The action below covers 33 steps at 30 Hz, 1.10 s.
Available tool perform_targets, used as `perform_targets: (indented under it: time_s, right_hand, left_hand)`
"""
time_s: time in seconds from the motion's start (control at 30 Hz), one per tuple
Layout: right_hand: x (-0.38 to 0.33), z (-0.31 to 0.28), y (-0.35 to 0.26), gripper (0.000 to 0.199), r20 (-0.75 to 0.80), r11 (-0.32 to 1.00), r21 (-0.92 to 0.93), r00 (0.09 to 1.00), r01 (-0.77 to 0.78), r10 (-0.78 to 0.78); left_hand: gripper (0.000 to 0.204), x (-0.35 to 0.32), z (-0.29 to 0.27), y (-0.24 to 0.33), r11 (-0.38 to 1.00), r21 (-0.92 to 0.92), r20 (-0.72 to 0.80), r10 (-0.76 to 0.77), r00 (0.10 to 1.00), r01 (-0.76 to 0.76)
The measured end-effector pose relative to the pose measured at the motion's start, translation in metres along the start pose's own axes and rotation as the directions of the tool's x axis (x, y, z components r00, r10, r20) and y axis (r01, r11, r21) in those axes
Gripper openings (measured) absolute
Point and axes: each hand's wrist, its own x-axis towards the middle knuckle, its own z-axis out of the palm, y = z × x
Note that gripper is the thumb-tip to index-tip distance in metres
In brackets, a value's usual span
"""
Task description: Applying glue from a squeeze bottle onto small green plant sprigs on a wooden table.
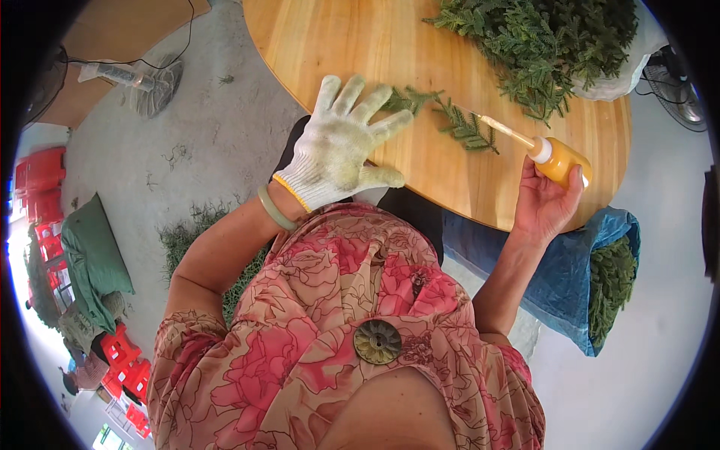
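Note:
My left hand (341, 142) wears a white knitted glove with a yellow cuff edge. Its fingers are spread over the near left edge of the wooden table, and nothing shows in its grasp. Beside its fingertips lies a small green sprig (411, 99). A second sprig (466, 129) rests a little to the right of it. Bare fingers of my right hand (546, 201) are wrapped round a yellow squeeze bottle (564, 162) with a white collar and a long thin nozzle. The bottle is tilted, its nozzle pointing left toward the second sprig.
A large heap of green branches (547, 45) covers the far right of the round wooden table (337, 45), beside a whitish plastic bag (630, 75). A blue sack (555, 292) of greenery stands below the table's right edge. Green scraps (199, 232) litter the floor at left.

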Motion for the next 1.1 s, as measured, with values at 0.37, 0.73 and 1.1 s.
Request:
perform_targets:
  time_s: [0.37,0.73,1.1]
  right_hand:
    - [-0.001,0.01,0.003,0.049,0.009,1.0,-0.017,1.0,-0.012,0.012]
    - [0.004,0.006,0.003,0.048,0.007,0.997,0.05,0.998,-0.059,0.059]
    - [0.001,0.015,0.008,0.044,-0.003,0.998,-0.064,1.0,-0.001,0.001]
  left_hand:
    - [0.09,0.001,-0.004,-0.003,0.998,-0.058,-0.052,0.033,0.998,-0.036]
    - [0.091,0.001,0.002,-0.003,0.984,-0.177,-0.088,-0.054,0.995,0.038]
    - [0.078,0.003,-0.011,0.0,0.997,-0.077,-0.009,0.022,1.0,-0.023]
